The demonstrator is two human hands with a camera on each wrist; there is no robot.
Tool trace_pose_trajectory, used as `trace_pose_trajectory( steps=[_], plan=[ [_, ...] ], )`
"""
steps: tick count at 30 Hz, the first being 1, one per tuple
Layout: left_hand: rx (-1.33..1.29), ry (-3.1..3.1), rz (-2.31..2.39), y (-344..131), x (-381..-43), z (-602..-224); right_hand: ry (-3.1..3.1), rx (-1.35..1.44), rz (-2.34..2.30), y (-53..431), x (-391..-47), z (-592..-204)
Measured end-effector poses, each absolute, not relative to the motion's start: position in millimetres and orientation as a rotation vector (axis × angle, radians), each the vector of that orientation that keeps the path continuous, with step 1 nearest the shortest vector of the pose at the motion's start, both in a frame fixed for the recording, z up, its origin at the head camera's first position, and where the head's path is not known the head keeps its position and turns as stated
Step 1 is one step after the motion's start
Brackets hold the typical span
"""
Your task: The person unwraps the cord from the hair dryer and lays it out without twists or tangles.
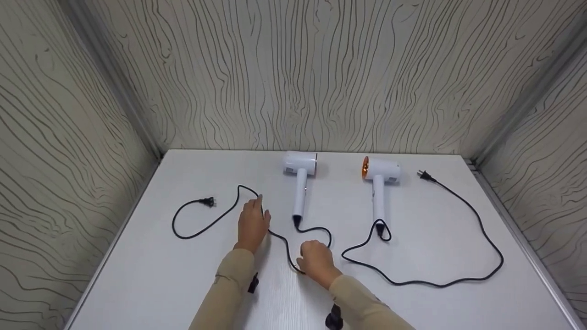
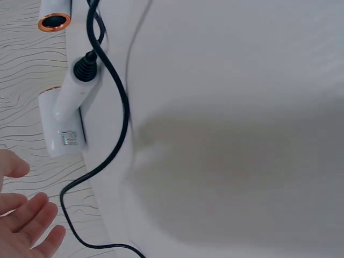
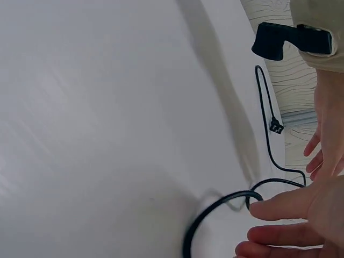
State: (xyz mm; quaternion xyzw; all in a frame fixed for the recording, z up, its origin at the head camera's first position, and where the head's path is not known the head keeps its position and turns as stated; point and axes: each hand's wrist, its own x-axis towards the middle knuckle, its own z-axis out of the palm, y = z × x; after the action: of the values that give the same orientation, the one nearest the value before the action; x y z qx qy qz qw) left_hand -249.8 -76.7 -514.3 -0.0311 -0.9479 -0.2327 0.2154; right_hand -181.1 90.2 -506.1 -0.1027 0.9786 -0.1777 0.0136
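Note:
Near the table's middle, my right hand (image 1: 316,261) pinches the black power cord (image 3: 212,207) of the left hair dryer between thumb and fingers; part of that cord arches above the table. My left hand (image 1: 253,222) is over the same cord farther left, fingers extended and loosely bent. In the left wrist view its fingers (image 2: 35,215) lie beside the cord, spread from the thumb. Behind the hands lies the white left hair dryer (image 1: 300,183), handle toward me. The cord's plug (image 1: 208,201) rests at the left.
A second white hair dryer (image 1: 380,183) with an orange nozzle lies to the right. Its black cord (image 1: 440,286) sweeps across the right side to a plug (image 1: 426,176). Wood-patterned panels (image 1: 302,78) close the white table (image 1: 426,311) at the back and sides.

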Motion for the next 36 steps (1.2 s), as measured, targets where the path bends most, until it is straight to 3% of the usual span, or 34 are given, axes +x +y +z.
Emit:
trace_pose_trajectory(
  steps=[10, 18, 36],
  plan=[
    [-0.272, -2.65, -0.443, -45.2, -270.0, -460.8, 3.306, -0.388, -0.714, 144.6, -238.5, -452.8],
    [-0.278, -2.854, -0.317, -28.4, -287.2, -429.3, 3.241, -0.2, -0.481, 196.9, -273.4, -426.4],
    [-0.267, -2.968, -0.186, -28.5, -297.5, -427.4, 3.171, -0.066, -0.379, 225.1, -287.8, -423.0]
  ],
)
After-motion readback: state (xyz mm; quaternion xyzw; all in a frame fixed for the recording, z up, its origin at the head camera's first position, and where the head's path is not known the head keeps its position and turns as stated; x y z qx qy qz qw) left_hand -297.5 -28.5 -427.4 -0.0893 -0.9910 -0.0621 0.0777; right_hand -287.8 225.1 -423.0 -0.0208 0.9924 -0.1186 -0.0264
